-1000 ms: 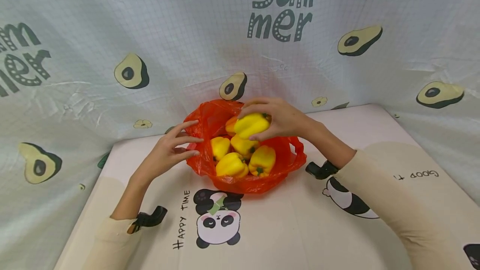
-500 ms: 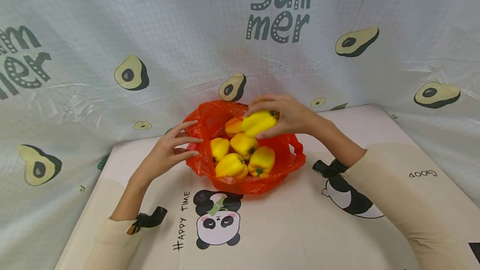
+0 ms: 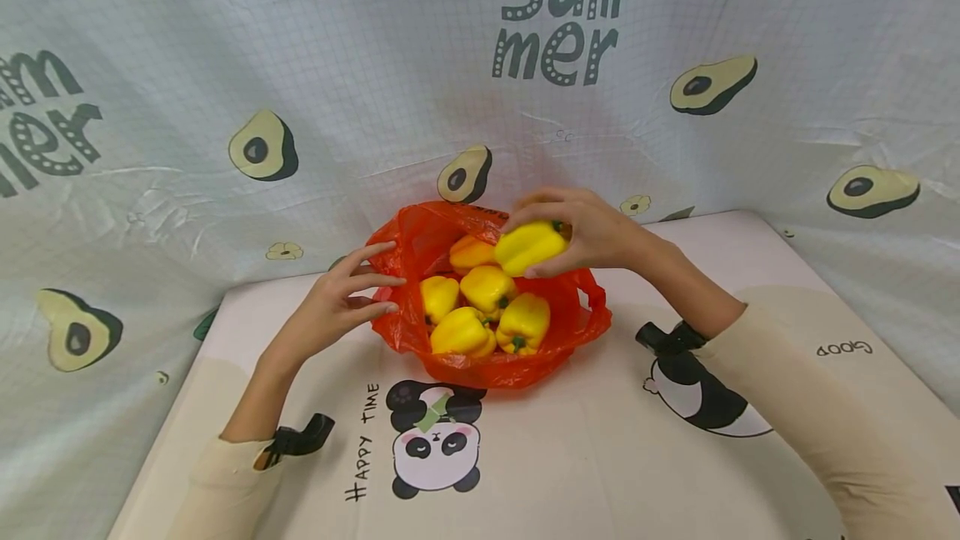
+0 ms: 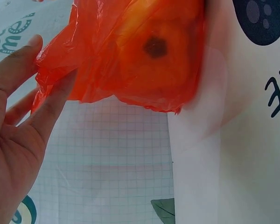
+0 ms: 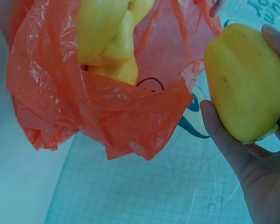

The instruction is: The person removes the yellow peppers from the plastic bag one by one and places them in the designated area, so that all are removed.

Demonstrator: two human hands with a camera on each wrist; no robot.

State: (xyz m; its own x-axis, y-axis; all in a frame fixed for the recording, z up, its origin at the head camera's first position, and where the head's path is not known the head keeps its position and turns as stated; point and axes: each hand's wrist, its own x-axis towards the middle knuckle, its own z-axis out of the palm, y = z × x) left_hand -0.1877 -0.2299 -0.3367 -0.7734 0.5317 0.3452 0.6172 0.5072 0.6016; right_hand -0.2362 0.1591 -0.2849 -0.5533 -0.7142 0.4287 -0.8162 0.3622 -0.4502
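Observation:
A red plastic bag stands open on the table with several yellow bell peppers and one orange-tinged bell pepper in it. My left hand holds the bag's left rim, fingers spread; in the left wrist view the thin plastic passes between fingers and thumb. Above the bag's right back side, my right hand grips a yellow bell pepper between thumb and fingers. In the right wrist view that bell pepper hangs apart from the bag, its stem end toward the palm.
The table wears a light cover printed with a panda. Close behind the bag rises a pale curtain with avocado prints. A bag handle loop sticks out at the right.
My right hand has moved right with the yellow bell pepper, uncovering more of the orange-tinged bell pepper. The left hand stays at the bag's rim.

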